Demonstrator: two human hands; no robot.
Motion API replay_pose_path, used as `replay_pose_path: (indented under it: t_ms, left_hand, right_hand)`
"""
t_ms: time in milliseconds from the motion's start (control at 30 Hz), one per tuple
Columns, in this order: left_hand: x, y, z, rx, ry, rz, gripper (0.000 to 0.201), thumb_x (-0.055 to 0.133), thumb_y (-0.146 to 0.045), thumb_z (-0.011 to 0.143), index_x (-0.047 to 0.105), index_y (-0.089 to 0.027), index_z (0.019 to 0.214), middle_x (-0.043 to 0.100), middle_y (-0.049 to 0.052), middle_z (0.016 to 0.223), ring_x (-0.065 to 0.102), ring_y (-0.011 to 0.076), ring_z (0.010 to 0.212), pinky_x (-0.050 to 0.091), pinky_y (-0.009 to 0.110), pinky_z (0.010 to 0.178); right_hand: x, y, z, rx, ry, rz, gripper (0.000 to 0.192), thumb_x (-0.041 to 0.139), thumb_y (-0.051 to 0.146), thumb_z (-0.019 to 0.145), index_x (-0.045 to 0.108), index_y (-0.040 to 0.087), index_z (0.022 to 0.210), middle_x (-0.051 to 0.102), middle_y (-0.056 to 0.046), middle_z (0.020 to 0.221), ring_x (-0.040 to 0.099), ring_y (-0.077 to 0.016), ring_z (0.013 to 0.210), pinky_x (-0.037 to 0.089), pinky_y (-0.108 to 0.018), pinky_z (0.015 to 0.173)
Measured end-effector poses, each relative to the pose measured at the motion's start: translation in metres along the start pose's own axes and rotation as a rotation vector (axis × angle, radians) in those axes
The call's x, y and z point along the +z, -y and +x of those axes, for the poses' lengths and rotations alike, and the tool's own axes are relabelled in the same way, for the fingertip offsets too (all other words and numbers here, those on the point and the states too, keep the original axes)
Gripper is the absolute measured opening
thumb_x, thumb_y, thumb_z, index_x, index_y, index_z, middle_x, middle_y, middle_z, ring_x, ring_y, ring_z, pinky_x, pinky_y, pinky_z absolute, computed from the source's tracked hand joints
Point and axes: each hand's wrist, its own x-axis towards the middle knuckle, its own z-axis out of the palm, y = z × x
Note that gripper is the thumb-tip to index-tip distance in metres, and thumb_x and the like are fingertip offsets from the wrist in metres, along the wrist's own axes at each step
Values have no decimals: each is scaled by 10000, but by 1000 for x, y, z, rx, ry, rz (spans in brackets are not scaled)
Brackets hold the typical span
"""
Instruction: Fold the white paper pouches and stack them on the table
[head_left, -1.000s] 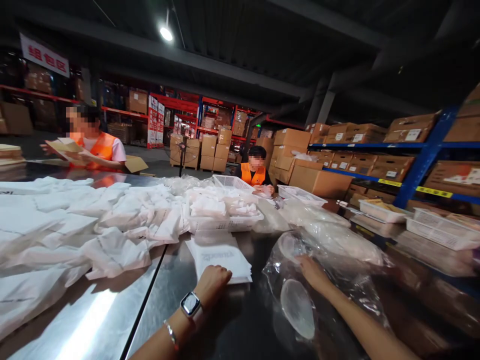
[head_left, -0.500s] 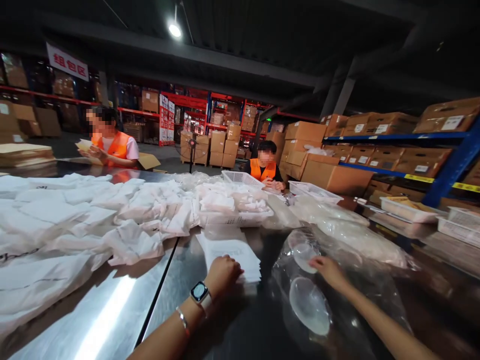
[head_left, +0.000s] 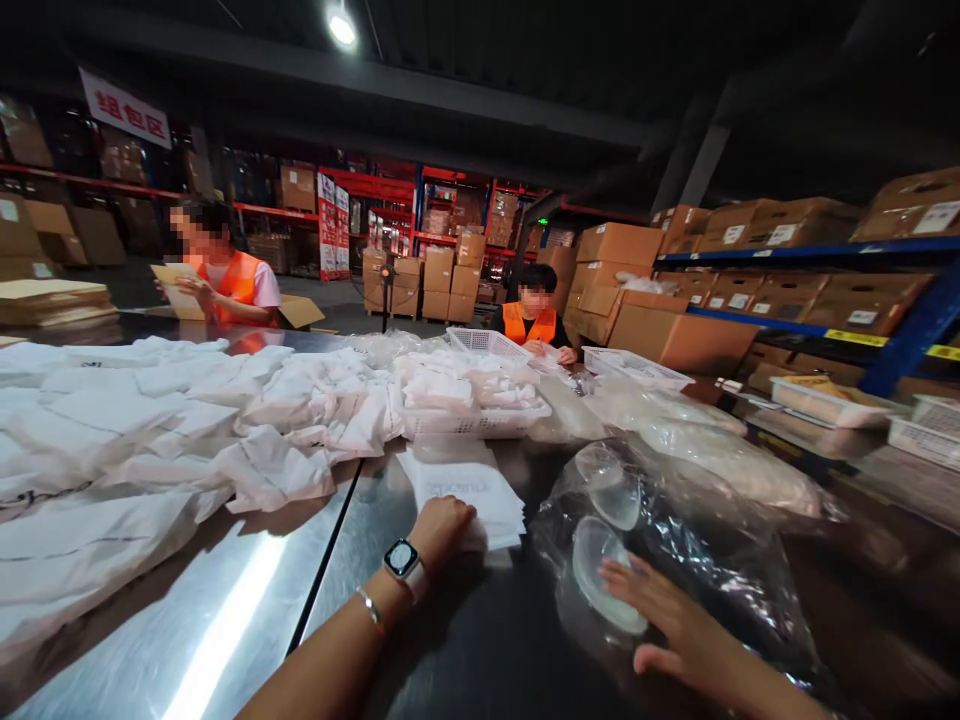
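Observation:
My left hand (head_left: 444, 528), with a watch on its wrist, lies at the near edge of a stack of white printed bags (head_left: 472, 485). Its fingers are curled, and their tips are hidden from me. My right hand (head_left: 667, 620) is open, fingers spread, over a translucent oval piece (head_left: 596, 560) that looks like shallow plastic. A second clear oval piece (head_left: 615, 495) lies just beyond it. Both pieces are on or in a crinkled clear plastic bag (head_left: 720, 550) spread on the metal table (head_left: 480, 640).
Many filled white bags (head_left: 150, 410) cover the left of the table. Behind the stack stands a white basket (head_left: 472, 425) full of packets. Clear plastic bundles (head_left: 735, 465) lie at right. Two people in orange vests (head_left: 238, 285) sit across the table, near cartons and shelves.
My right hand has moved nearer to me, from the far oval piece to the near one, and its fingers have spread. My left hand stays by the stack.

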Motion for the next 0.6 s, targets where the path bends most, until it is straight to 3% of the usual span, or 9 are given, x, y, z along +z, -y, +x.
replay_pose_path:
  t_ms: [100,200,300,367,467,600]
  left_hand:
    - [-5,0,-2,33,-41,38,310,384,-99,905,547,-139,1165,673,111,964,632,212,905,476,317,793]
    - [-12,-3,-3,76,-62,78,252,386,-106,922,617,-136,1017,661,111,969,595,222,965,455,333,833]
    - [-17,-6,-4,105,-103,126,256,392,-135,940,648,-128,923,636,119,1011,547,244,1028,441,367,862]
    - [-16,-7,-3,142,-158,143,278,365,-153,960,638,-138,1013,619,107,1058,536,231,1026,453,350,833]
    - [-8,-6,-1,236,-236,73,304,344,-202,983,613,-191,1126,602,75,1108,538,199,1006,471,296,787]
    - [4,-5,1,357,-283,-215,350,508,-280,927,547,-230,1272,586,60,1178,555,186,1046,479,275,882]
  right_hand:
    - [0,-13,10,-24,-95,-144,461,601,215,823,580,212,1284,574,-91,1295,503,-267,1237,361,-478,1097]
    - [6,-17,22,-190,-254,-281,405,512,64,783,682,194,1127,700,-65,1082,670,-220,991,529,-363,954]
    - [13,3,32,-392,-538,-377,276,524,127,840,698,194,1044,743,-45,893,712,-195,789,589,-296,825]
    - [15,30,41,-516,-636,-351,289,486,179,888,651,179,1126,736,-68,945,704,-196,864,572,-283,858]
    - [12,75,60,-704,-556,-274,349,394,140,922,545,127,1237,688,-113,1115,598,-192,1129,469,-328,1022]
    - [5,101,90,-779,-475,-212,271,373,100,946,553,137,1144,697,-97,1095,559,-131,1174,392,-307,1084]
